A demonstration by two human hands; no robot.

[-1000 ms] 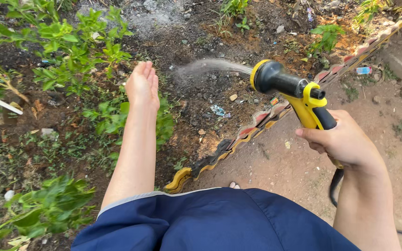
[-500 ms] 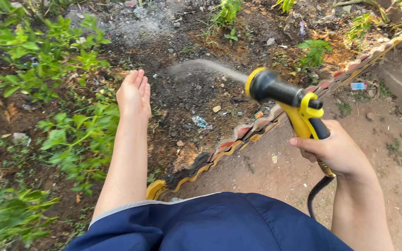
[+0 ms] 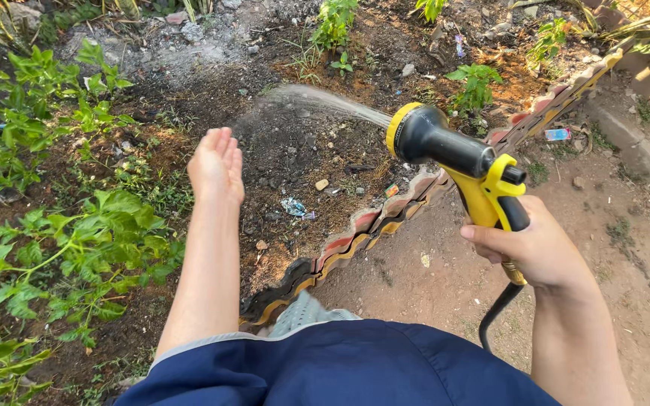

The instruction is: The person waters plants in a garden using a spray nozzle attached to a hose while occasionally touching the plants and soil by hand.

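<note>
Fingers, right: the fingers [image 3: 490,234] of the right hand [image 3: 539,252] are wrapped tight around the yellow handle of the hose spray gun [image 3: 457,162].
Fingers, left: the left hand [image 3: 216,167] is flat and loose, fingers straight and side by side, holding nothing.
Spray gun: it sits at the top of the right hand. Its round black head with a yellow ring points up and to the left, away from the person.
Long way of the gun: from the handle at lower right to the round head at upper left.
Water: a thin spray [image 3: 325,99] shoots from the head, going left over the dark wet soil [image 3: 295,150].
Left hand from the gun: well apart, off to the left of the head, just under the far end of the spray. I cannot tell if the water touches it.
Nearer hand: the right one, it is on the gun.
Hose: a black hose [image 3: 494,319] hangs down below the handle.
Edging: a wavy garden border [image 3: 355,237] runs under the gun.
Plants: green leafy plants [image 3: 99,240] grow left of the left hand.
Path: bare dirt path [image 3: 626,248] lies right of the gun.
</note>
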